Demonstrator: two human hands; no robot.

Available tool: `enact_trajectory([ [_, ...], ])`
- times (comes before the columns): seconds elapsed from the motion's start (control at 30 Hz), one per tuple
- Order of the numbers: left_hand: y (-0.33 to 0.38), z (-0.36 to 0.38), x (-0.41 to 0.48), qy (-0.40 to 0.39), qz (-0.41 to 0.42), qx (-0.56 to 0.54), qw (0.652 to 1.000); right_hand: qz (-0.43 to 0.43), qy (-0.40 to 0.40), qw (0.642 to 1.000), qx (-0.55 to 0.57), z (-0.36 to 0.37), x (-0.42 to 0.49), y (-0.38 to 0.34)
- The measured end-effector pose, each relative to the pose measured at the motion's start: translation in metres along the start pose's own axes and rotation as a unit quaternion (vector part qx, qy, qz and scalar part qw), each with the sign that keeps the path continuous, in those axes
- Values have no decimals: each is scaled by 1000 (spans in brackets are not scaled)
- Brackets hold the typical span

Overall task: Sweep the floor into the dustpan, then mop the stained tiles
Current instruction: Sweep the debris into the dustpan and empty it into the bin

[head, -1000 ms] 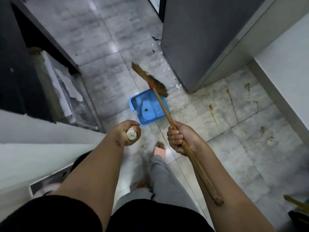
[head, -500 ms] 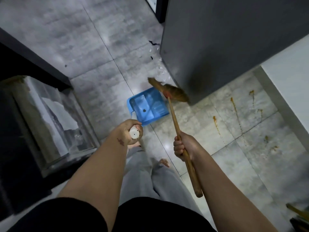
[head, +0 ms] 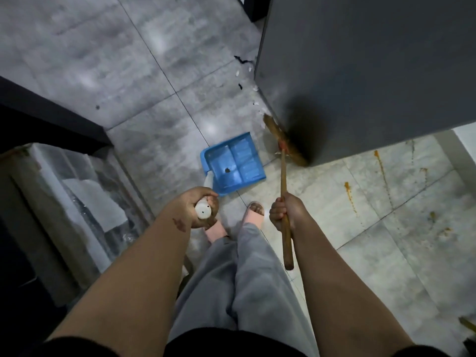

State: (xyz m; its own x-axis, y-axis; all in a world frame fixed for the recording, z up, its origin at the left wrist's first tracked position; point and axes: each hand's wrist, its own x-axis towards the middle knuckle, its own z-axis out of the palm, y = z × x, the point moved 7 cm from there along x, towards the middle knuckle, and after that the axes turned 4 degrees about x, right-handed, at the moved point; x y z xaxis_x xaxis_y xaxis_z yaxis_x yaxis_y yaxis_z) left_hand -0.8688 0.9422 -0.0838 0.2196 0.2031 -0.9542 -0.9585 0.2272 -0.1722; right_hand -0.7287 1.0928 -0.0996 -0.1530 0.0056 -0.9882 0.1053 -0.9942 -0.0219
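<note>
We judge the broom (head: pixel 283 173) light and stiff (bristles soft), best gripped mid-handle where our right hand (head: pixel 286 213) curls its fingers (head: pixel 274 213), left hand (head: pixel 197 208) clasping the dustpan (head: pixel 244 157) handle.

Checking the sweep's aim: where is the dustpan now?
Head view, centre: the blue dustpan sits on the floor just left of the broom head, its handle in the left hand.

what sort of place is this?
Likely a home kitchen or utility corner: grey tiled floor, a tall grey fridge-like cabinet, orange spill stains, plus someone in slippers using a broom and blue dustpan.
</note>
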Motion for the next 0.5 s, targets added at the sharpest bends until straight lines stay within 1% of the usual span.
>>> enact_trajectory([
  [0.17,17,1,3,3,-10,-26,1000,45,-73,995,47,35,5,-1],
  [0.27,26,2,0,-3,-18,-34,999,50,-102,993,27,52,-12,11],
  [0.4,35,3,-2,-5,-19,-37,999,16,-87,995,-46,52,-34,16],
  [0.5,42,3,-4,-7,-18,-46,999,-32,-40,995,-90,49,-33,-3],
])
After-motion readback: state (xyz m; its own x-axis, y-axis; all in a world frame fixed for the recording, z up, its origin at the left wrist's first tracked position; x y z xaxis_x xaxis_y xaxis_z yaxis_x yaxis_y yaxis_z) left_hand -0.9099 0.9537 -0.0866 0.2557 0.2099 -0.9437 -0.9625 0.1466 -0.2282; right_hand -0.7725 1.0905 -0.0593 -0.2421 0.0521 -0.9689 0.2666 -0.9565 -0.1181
